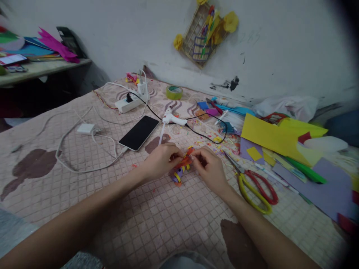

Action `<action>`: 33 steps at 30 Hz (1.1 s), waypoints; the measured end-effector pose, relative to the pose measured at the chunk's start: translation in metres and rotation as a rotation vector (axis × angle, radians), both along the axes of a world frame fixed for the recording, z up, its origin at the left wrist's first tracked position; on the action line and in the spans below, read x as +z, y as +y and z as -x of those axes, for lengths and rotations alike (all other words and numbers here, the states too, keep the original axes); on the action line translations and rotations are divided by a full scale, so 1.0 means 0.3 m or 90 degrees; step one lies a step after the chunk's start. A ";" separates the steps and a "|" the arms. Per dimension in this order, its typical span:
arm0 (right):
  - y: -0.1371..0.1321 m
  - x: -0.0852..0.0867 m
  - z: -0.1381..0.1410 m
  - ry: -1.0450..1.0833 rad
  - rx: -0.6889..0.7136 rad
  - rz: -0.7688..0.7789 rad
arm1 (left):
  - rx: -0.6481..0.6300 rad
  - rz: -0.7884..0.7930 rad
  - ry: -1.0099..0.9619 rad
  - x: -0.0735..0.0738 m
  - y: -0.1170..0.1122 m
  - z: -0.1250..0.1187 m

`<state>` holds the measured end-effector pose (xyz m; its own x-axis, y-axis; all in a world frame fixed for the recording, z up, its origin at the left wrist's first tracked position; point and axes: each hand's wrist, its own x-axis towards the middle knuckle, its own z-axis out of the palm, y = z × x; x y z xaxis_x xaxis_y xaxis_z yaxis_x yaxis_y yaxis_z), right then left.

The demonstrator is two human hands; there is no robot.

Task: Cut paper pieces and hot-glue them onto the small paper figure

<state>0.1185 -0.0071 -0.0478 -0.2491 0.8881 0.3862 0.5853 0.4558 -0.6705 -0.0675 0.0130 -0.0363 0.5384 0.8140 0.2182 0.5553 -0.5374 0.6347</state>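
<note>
A small paper craft (179,172) in purple, yellow and orange sits low over the patterned cloth, between my two hands. My left hand (162,160) pinches an orange part of it from the left, thumb and fingers closed. From the right, my right hand (209,168) pinches the same orange part, its fingertips close to those of the left. The fingers hide some of the craft's upper portion. To the right of my right hand lie scissors (254,190) with one red and one yellow handle loop. Beyond my hands rests a white glue gun (173,118) with a black cord.
A smartphone (139,133) on a white cable lies left of the glue gun, near a power strip (130,102). Green tape (174,92) stands at the back. Coloured paper sheets (269,134) and scraps cover the right side. A charger (85,129) lies left.
</note>
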 end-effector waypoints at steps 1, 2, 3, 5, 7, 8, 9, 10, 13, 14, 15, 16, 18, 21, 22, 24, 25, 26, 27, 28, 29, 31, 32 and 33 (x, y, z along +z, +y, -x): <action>-0.001 0.000 0.000 0.001 0.001 0.003 | -0.002 0.004 0.000 -0.001 0.000 -0.001; -0.001 0.001 0.001 0.002 0.002 0.007 | -0.005 0.006 -0.001 -0.002 0.001 -0.001; -0.002 0.001 0.001 0.002 0.003 0.010 | -0.008 0.006 -0.003 -0.003 0.001 -0.002; -0.003 0.003 0.002 0.001 0.006 0.014 | -0.010 0.005 -0.009 -0.005 0.001 -0.003; -0.003 0.005 0.003 -0.002 0.008 0.013 | -0.008 0.005 -0.014 -0.006 0.001 -0.004; -0.003 0.005 0.004 -0.003 0.009 0.012 | -0.008 0.006 -0.016 -0.006 0.001 -0.004; -0.003 0.005 0.004 -0.006 0.011 0.012 | -0.008 0.006 -0.018 -0.006 0.001 -0.004; -0.003 0.005 0.004 -0.007 0.012 0.012 | -0.009 0.007 -0.018 -0.004 0.001 -0.004; -0.003 0.003 0.005 -0.009 0.012 0.014 | -0.010 0.003 -0.016 0.002 0.001 -0.003; -0.004 0.003 0.005 -0.008 0.011 0.015 | -0.012 0.001 -0.015 0.005 0.001 -0.002; -0.004 0.002 0.004 -0.007 0.010 0.015 | -0.013 -0.001 -0.015 0.007 0.001 -0.001; -0.004 0.002 0.004 -0.005 0.009 0.014 | -0.013 -0.002 -0.015 0.009 0.001 0.000; -0.005 0.003 0.003 -0.005 0.010 0.014 | -0.016 0.002 -0.012 0.012 0.000 0.001; -0.006 0.004 0.003 -0.004 0.011 0.012 | -0.019 0.012 -0.003 0.013 -0.001 0.002; -0.006 0.004 0.004 -0.003 0.012 0.011 | -0.020 0.014 -0.003 0.012 -0.001 0.002; -0.006 0.004 0.005 -0.001 0.012 0.009 | -0.018 0.014 -0.004 0.011 -0.002 0.001; -0.005 0.004 0.005 -0.002 0.014 0.009 | -0.017 0.014 -0.004 0.010 -0.003 0.001; -0.005 0.005 0.005 -0.004 0.014 0.009 | -0.017 0.014 -0.004 0.009 -0.003 0.000; -0.005 0.005 0.005 -0.006 0.014 0.008 | -0.017 0.014 -0.004 0.009 -0.003 0.000; -0.004 0.005 0.005 -0.008 0.013 0.008 | -0.017 0.014 -0.005 0.008 -0.003 0.000; -0.004 0.005 0.004 -0.010 0.012 0.007 | -0.019 0.015 -0.005 0.008 -0.003 -0.001; -0.003 0.005 0.003 -0.012 0.011 0.008 | -0.024 0.018 -0.004 0.007 -0.002 -0.002; -0.003 0.005 0.003 -0.012 0.012 0.010 | -0.026 0.019 -0.002 0.007 -0.001 -0.002; -0.003 0.005 0.003 -0.010 0.013 0.010 | -0.027 0.020 0.001 0.007 -0.001 -0.002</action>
